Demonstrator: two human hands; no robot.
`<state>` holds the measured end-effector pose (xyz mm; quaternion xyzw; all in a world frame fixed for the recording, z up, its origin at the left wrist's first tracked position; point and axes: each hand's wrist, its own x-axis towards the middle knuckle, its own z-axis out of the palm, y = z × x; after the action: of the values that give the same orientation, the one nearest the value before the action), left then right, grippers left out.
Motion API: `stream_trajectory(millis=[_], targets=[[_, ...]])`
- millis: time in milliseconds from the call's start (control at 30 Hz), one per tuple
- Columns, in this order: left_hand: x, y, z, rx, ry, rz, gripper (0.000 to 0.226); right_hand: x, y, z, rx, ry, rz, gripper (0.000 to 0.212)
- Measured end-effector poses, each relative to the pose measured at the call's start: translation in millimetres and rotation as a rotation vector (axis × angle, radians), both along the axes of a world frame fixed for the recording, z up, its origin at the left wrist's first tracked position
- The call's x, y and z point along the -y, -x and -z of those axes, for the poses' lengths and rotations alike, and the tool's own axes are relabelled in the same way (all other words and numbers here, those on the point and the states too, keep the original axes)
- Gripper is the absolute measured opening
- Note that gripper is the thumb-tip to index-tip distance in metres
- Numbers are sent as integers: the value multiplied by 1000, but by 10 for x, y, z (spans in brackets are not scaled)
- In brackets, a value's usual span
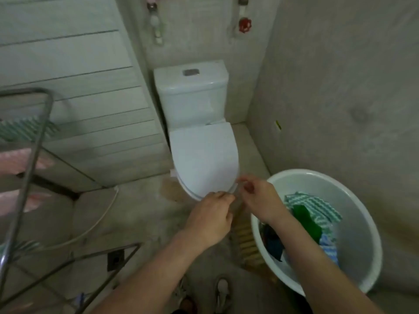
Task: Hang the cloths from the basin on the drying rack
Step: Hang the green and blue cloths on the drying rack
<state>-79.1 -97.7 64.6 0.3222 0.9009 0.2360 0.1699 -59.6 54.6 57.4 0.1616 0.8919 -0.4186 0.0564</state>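
Note:
A white basin (362,225) stands on the floor at the right. It holds a green-and-white striped cloth (317,206), a dark green cloth (306,222), a blue checked cloth (328,245) and a dark blue one (274,244). The metal drying rack (34,155) is at the left, with a green striped cloth (22,130) and a pink cloth (18,160) hanging on it. My left hand (210,219) and my right hand (260,200) meet left of the basin, in front of the toilet lid. Their fingertips pinch a thin pale thing (237,186) that is too blurred to identify.
A white toilet (204,152) with its lid down stands straight ahead against the wall. A ribbed wooden board (247,240) lies on the floor beside the basin. A floor drain (115,259) is near the rack's foot. My shoes (222,290) show at the bottom.

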Motion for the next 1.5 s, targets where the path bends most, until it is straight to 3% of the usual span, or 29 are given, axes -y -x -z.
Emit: stream_trajectory(millis=[167, 267, 400, 500, 600, 667, 733, 800, 900, 1000, 1133, 1200, 1300, 1367, 1433, 1500], targets=[[-664, -267, 354, 65, 73, 213, 39, -682, -560, 442, 120, 5, 226, 30], [-979, -393, 656, 5, 197, 365, 37, -999, -844, 763, 239, -31, 314, 37], [-1340, -563, 970, -62, 464, 598, 40, -1230, -1166, 1130, 457, -170, 216, 47], [-1453, -579, 1139, 20, 566, 560, 56, -1217, -1230, 1269, 521, -361, 74, 55], [-1636, -540, 1287, 205, 569, 416, 78, -1292, -1269, 1445, 552, -329, 192, 59], [-1734, -485, 1312, 302, 572, 321, 79, -1351, -1273, 1458, 546, -276, 245, 43], [-1787, -406, 1331, 408, 567, 267, 57, -1430, -1281, 1385, 427, -57, 447, 17], [-1799, -330, 1351, 577, 451, 175, 32, -1512, -1343, 1270, 280, 262, 720, 25], [-1847, -233, 1210, 684, 182, -11, 44, -1597, -1478, 1049, 33, 836, 1011, 26], [-1870, -192, 1002, 791, -65, -217, 40, -1614, -1552, 824, -162, 1265, 1053, 31], [-1797, -207, 760, 975, -233, -241, 55, -1527, -1500, 493, -315, 1579, 1004, 36], [-1766, -214, 663, 990, -340, -225, 43, -1496, -1479, 331, -276, 1492, 953, 37], [-1712, -212, 467, 885, -418, -178, 30, -1467, -1430, 98, -126, 886, 813, 29], [-1658, -215, 352, 810, -466, -143, 29, -1432, -1376, -54, -171, 553, 754, 19], [-1629, -220, 276, 816, -521, -154, 24, -1406, -1330, -178, -303, 575, 814, 20], [-1617, -230, 198, 877, -568, -189, 22, -1401, -1288, -309, -415, 892, 890, 25]])
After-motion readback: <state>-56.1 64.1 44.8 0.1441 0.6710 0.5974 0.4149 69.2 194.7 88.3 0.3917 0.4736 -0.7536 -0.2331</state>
